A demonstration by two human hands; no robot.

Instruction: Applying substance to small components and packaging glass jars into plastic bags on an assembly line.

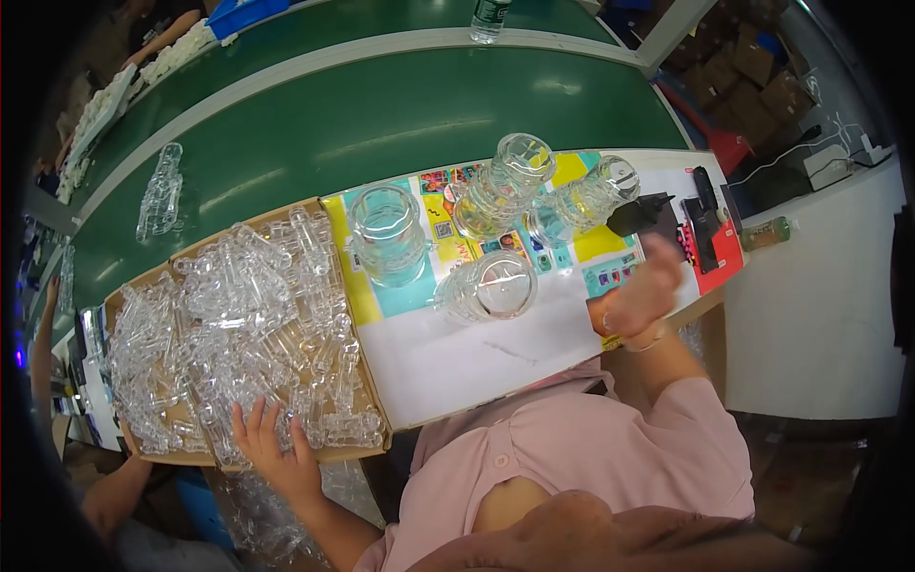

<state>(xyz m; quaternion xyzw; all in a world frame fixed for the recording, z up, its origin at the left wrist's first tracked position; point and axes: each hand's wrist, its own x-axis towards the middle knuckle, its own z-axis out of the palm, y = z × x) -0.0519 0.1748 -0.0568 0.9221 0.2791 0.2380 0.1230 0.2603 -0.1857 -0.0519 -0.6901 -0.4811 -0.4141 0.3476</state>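
Observation:
My left hand (pixel 276 448), fingers spread, rests at the near edge of a shallow cardboard tray (pixel 381 419), over a heap of small clear plastic pieces (pixel 257 315). Nothing shows in its grip. My right hand (pixel 650 291) is raised at the right side of the work surface, smeared by motion. Just beyond it is a black object (pixel 640 214) whose kind I cannot make out; whether they touch is unclear. Between my hands are several clear, jar-like pieces: one upright (pixel 386 238), one tilted toward me (pixel 491 286), and others (pixel 505 186) farther back.
A printed colourful sheet (pixel 357 296) lies under the clear pieces, beside a white surface (pixel 457 372). Black items (pixel 703 229) lie at the right. A green conveyor (pixel 381 105) runs behind, carrying a clear piece (pixel 160 195). A bottle (pixel 489 21) stands farther back. Other people's arms show at left.

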